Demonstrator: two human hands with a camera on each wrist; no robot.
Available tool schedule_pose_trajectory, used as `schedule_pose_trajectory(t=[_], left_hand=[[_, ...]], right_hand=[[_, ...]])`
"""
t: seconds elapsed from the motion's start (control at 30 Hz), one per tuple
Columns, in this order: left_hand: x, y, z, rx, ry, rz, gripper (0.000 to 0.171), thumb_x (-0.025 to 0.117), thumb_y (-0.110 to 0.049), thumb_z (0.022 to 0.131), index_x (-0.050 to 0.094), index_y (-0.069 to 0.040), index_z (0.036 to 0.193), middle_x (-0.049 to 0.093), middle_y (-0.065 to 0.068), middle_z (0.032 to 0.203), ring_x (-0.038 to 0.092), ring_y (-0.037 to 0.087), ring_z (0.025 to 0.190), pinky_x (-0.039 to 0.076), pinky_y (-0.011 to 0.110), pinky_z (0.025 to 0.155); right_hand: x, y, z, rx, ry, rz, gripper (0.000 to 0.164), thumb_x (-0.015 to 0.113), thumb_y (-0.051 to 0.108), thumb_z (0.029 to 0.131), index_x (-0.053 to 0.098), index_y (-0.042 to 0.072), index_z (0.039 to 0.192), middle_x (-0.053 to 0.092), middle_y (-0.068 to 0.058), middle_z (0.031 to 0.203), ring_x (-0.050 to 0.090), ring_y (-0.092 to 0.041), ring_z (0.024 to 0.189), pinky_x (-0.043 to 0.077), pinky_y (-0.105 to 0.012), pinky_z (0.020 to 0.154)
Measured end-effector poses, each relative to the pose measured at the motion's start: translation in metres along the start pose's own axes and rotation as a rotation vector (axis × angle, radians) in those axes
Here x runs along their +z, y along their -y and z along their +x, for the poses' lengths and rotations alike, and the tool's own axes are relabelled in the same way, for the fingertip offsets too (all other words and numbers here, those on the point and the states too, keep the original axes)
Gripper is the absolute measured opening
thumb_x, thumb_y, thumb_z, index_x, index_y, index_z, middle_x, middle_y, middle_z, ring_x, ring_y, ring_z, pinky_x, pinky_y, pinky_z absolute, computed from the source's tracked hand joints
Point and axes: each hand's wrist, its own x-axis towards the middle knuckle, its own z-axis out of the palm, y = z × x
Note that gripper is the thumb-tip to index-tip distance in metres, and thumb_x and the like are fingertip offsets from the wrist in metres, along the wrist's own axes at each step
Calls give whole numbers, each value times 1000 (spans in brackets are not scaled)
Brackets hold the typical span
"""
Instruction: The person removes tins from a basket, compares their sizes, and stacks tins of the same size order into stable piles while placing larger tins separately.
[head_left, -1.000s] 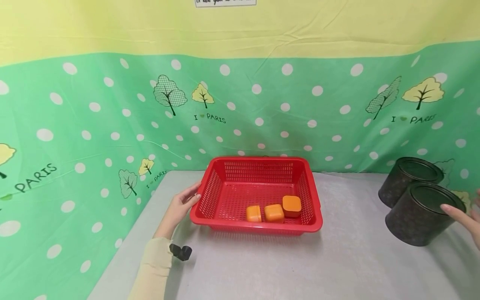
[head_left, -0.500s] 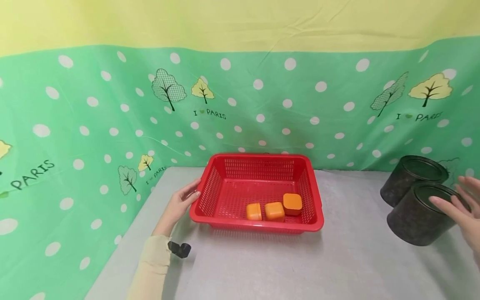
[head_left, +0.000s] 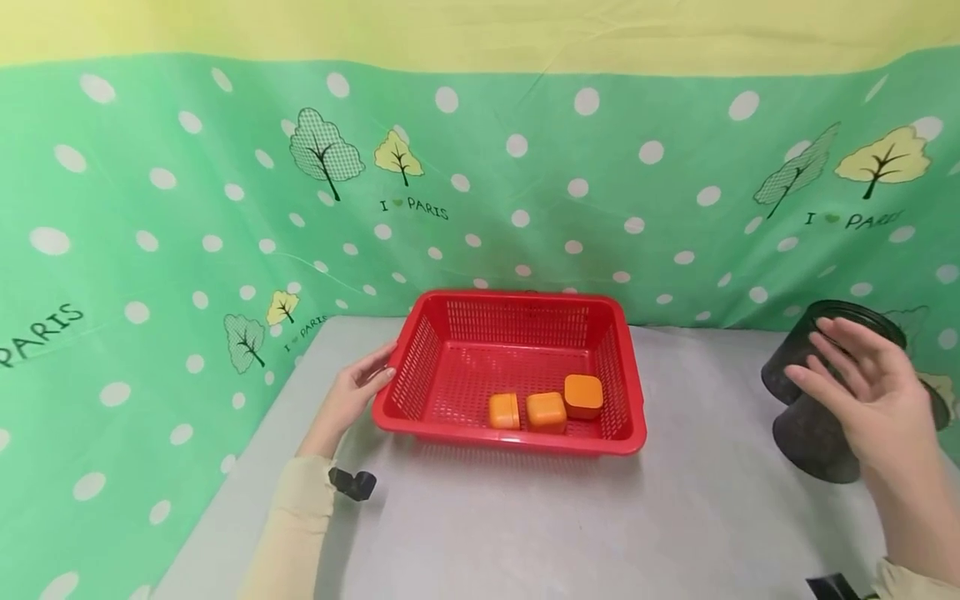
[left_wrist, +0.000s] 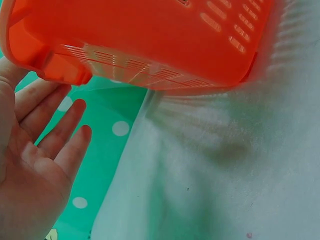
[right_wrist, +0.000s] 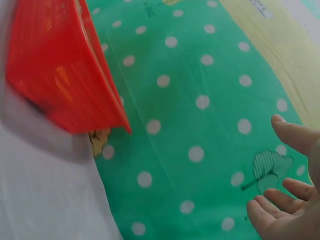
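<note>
A red plastic basket with slotted walls stands on the table. Inside, along its front side, lie three small orange rounded-square pieces. My left hand touches the basket's left rim. In the left wrist view its fingers extend fairly straight beneath the rim, while the rim hides part of the thumb. My right hand hangs in the air with nothing in it, thumb and fingers apart. It partly hides two black lidded cans behind it.
The grey-white table meets a green dotted cloth at the back and left. Black wrist mounts sit at both sleeves. The black cans occupy the table's right side.
My right hand has come in from the right edge, moving left past the black cans. My left hand stays at the basket's rim. The head view has tilted down slightly.
</note>
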Motion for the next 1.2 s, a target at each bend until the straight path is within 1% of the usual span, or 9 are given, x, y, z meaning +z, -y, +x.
schedule_pose_trajectory(t=[0.07, 0.27, 0.37, 0.53, 0.67, 0.77, 0.93, 1.07, 1.2], left_hand=[[-1, -1, 1, 1, -8, 2, 54, 61, -24, 100, 44, -13, 151, 44, 15, 155, 49, 32, 138, 45, 5, 96], [-3, -5, 5, 13, -18, -25, 54, 61, -22, 100, 45, -13, 150, 44, 14, 156, 57, -4, 121, 46, 7, 97], [-3, -6, 7, 9, -14, -37, 54, 62, -23, 100, 45, -15, 150, 44, 12, 156, 56, -13, 114, 47, 7, 97], [-3, -9, 9, -3, -12, -20, 53, 61, -24, 100, 45, -15, 150, 44, 11, 157, 56, 2, 127, 46, 6, 97], [-3, -11, 9, -20, -16, -17, 54, 61, -25, 100, 45, -16, 151, 43, 10, 157, 51, 22, 138, 45, 6, 98], [-3, -10, 9, -33, -18, -24, 54, 61, -25, 100, 44, -15, 151, 42, 10, 158, 47, 29, 140, 44, 6, 99], [-2, -6, 8, -53, -23, -25, 55, 61, -26, 100, 44, -16, 151, 42, 9, 158, 48, 27, 140, 44, 6, 99], [0, -1, 8, -56, -25, -27, 55, 61, -27, 100, 45, -17, 151, 42, 9, 158, 49, 24, 139, 44, 6, 99], [2, 4, 8, -63, -26, -36, 55, 62, -27, 100, 45, -16, 151, 43, 9, 157, 54, 10, 132, 45, 6, 98]], right_hand=[[9, -1, 3, 4, 28, -12, 72, 67, -14, 86, 41, 13, 148, 51, 10, 140, 51, 3, 127, 45, 1, 89], [35, -4, 10, -37, 175, 212, 67, 60, -22, 86, 44, 7, 144, 56, 4, 137, 59, 0, 121, 52, -8, 91], [50, -3, 14, -57, 241, 275, 65, 57, -24, 86, 45, 3, 143, 58, 2, 137, 60, -3, 122, 53, -12, 93], [75, -1, 18, -51, 323, 248, 63, 58, -21, 87, 45, 3, 144, 57, 2, 138, 59, -5, 124, 53, -13, 93], [97, 2, 24, -11, 391, 154, 60, 63, -10, 90, 44, 7, 145, 54, 2, 141, 57, -3, 124, 53, -10, 92], [114, 4, 32, 24, 467, 95, 58, 65, -2, 93, 44, 10, 146, 51, -1, 145, 55, -2, 126, 52, -9, 92], [143, 2, 46, 98, 599, 94, 56, 64, 5, 95, 44, 12, 147, 43, -11, 153, 53, -4, 131, 52, -12, 95], [165, -2, 58, 152, 693, 98, 54, 62, 8, 97, 43, 12, 147, 40, -12, 154, 49, -13, 138, 52, -15, 98], [188, -5, 68, 188, 794, 115, 52, 61, 9, 97, 43, 12, 147, 42, -9, 153, 45, -21, 142, 51, -18, 102]])
